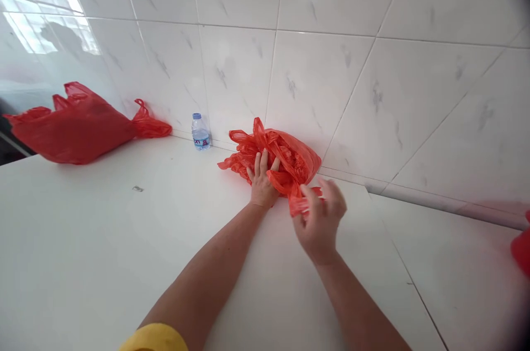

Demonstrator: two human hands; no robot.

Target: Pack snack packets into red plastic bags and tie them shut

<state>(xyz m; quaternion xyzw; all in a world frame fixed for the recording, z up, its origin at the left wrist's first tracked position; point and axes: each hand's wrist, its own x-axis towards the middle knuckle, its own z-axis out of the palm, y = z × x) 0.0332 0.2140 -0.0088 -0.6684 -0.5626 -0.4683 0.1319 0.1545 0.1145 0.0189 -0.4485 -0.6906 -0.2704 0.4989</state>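
A crumpled red plastic bag (304,151) lies against the tiled wall, its handles loose and sticking up at the left. Pressed onto its front, my left hand (264,182) has its fingers spread and grips nothing. My right hand (321,218) is at the bag's near right side, beside a loose red end. Its fingers are curved, apart and slightly blurred, and bits of red plastic show behind and between them. What the bag contains, if anything, is hidden.
On the white table (103,251), a small water bottle (201,133) stands by the wall. A larger, filled red bag (78,127) lies at the far left. A red object (522,251) is cut off at the right edge. A seam (414,290) crosses the tabletop at right.
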